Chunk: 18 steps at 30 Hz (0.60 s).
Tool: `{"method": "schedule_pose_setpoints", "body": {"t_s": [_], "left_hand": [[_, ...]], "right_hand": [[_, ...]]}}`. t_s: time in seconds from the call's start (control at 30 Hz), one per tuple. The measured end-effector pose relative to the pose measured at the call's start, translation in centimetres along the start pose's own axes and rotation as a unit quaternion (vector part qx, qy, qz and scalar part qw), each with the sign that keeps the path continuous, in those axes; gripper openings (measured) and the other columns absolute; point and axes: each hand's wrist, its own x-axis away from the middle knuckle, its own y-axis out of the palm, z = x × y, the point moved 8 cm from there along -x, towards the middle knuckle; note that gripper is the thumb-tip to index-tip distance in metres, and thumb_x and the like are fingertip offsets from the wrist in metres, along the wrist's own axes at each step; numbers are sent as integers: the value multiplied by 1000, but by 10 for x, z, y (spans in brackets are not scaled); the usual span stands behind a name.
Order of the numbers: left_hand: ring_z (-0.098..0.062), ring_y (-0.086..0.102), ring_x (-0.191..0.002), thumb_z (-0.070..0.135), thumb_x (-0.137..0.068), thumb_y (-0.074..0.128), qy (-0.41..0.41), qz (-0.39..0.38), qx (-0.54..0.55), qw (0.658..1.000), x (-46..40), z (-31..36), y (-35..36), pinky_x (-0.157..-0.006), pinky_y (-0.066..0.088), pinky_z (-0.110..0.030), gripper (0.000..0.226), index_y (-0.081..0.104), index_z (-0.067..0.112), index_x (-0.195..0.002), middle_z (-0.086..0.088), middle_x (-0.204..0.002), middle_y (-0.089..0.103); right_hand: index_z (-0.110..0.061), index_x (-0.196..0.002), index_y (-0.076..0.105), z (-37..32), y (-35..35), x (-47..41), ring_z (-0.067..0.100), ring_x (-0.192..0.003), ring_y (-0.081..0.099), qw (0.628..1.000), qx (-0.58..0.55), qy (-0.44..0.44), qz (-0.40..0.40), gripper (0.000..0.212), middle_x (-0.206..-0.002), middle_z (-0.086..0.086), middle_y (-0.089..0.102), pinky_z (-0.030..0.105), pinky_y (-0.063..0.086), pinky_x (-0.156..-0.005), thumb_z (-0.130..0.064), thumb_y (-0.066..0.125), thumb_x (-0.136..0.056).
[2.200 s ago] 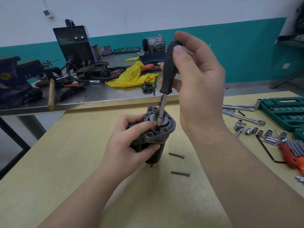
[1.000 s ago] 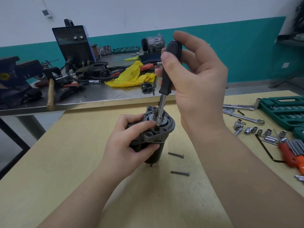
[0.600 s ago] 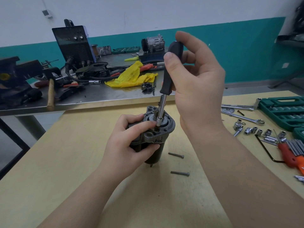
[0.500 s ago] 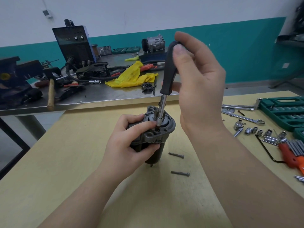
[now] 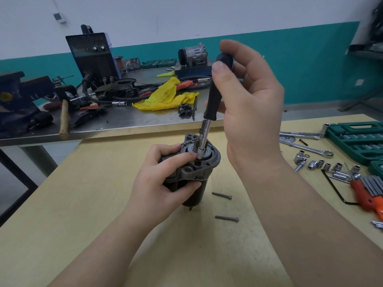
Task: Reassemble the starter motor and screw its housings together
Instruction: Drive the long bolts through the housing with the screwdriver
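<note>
The starter motor (image 5: 199, 168) stands upright on the yellow table (image 5: 83, 204), its grey cast housing on top and dark body below. My left hand (image 5: 159, 183) grips it around the housing and body, with the forefinger beside the screw hole. My right hand (image 5: 246, 104) holds the black handle of a socket driver (image 5: 213, 94) between thumb and fingers. Its steel shaft runs down to a bit seated on a screw in the housing flange. Two loose bolts (image 5: 222, 196) (image 5: 227, 218) lie on the table right of the motor.
Sockets (image 5: 323, 164), wrenches (image 5: 306, 147), a green socket case (image 5: 356, 139) and a red hex key set (image 5: 369, 191) lie at the right. Behind, a steel bench (image 5: 124, 121) carries a welder (image 5: 91, 56), a yellow rag (image 5: 165, 96), a hammer (image 5: 64, 119) and a compressor (image 5: 193, 54).
My right thumb and fingers have shifted round the driver handle, twisting it in place. The motor and my left hand have stayed where they were.
</note>
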Motion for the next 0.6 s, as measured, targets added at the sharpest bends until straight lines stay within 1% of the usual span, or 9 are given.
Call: {"method": "schedule_pose_setpoints", "body": {"t_s": [0.03, 0.1, 0.17, 0.23, 0.27, 0.33, 0.4, 0.5, 0.6], "left_hand": [[-14, 54, -140, 39, -78, 85, 0, 1, 0, 1000, 0, 0, 0, -113, 45, -22, 56, 68, 41, -132, 16, -137, 51], [-14, 54, -141, 40, -78, 85, -1, 3, 1, 1000, 0, 0, 0, -112, 45, -21, 56, 67, 42, -131, 16, -137, 51], [-13, 53, -142, 40, -78, 85, 0, 3, 2, 1000, 0, 0, 0, -112, 44, -19, 55, 68, 42, -131, 17, -136, 51], [-14, 53, -142, 40, -78, 84, -1, 2, 4, 1000, 0, 0, 0, -112, 44, -19, 55, 68, 42, -131, 17, -137, 51], [-14, 53, -141, 40, -78, 84, -2, 2, 5, 1000, 0, 0, 0, -112, 44, -19, 56, 68, 41, -131, 16, -137, 51], [-14, 53, -141, 39, -78, 84, -2, 2, 7, 1000, 0, 1, 0, -112, 44, -19, 56, 67, 41, -132, 17, -137, 51], [-13, 53, -140, 39, -78, 84, 0, 3, 3, 1000, 0, 1, 0, -112, 44, -20, 57, 67, 41, -132, 18, -137, 51], [-14, 54, -140, 39, -78, 84, 1, 4, 2, 1000, 0, 2, -1, -112, 45, -21, 57, 66, 41, -132, 16, -137, 51], [-14, 54, -141, 39, -78, 84, 2, 3, 3, 1000, 0, 1, 0, -112, 44, -20, 56, 66, 41, -132, 16, -137, 52]], "right_hand": [[-28, -118, 74, 0, -1, 0, 12, -86, 67, 1000, 8, 2, 1, 24, -94, -13, 73, 48, 66, -77, -12, 71, -99], [-27, -121, 73, -3, -3, 0, 11, -85, 67, 999, 41, -13, 11, 28, -97, -10, 73, 40, 65, -76, -10, 73, -98], [-25, -122, 71, -6, -6, -1, 13, -84, 67, 995, 87, -42, 25, 29, -101, 3, 73, 36, 63, -77, -12, 76, -97], [-27, -123, 70, -7, -7, -1, 16, -84, 65, 990, 128, -57, 32, 30, -104, 12, 70, 39, 61, -83, -17, 79, -95], [-27, -123, 70, -6, -5, -1, 17, -87, 65, 990, 127, -54, 28, 30, -106, 13, 70, 41, 60, -87, -19, 79, -95], [-24, -125, 71, -5, -2, -1, 16, -94, 69, 996, 86, -32, 15, 27, -109, 5, 72, 46, 61, -90, -18, 75, -98], [-21, -126, 71, -1, -1, 0, 12, -97, 71, 999, 33, 0, 4, 25, -105, -7, 73, 49, 64, -88, -12, 67, -103], [-27, -125, 69, 0, 3, 0, 28, -97, 73, 999, 36, 4, -15, 27, -106, -6, 73, 55, 63, -85, -9, 64, -104], [-29, -125, 65, -4, 2, 1, 26, -89, 71, 998, 64, -21, -14, 32, -99, -2, 70, 40, 66, -68, -11, 74, -99]]}}
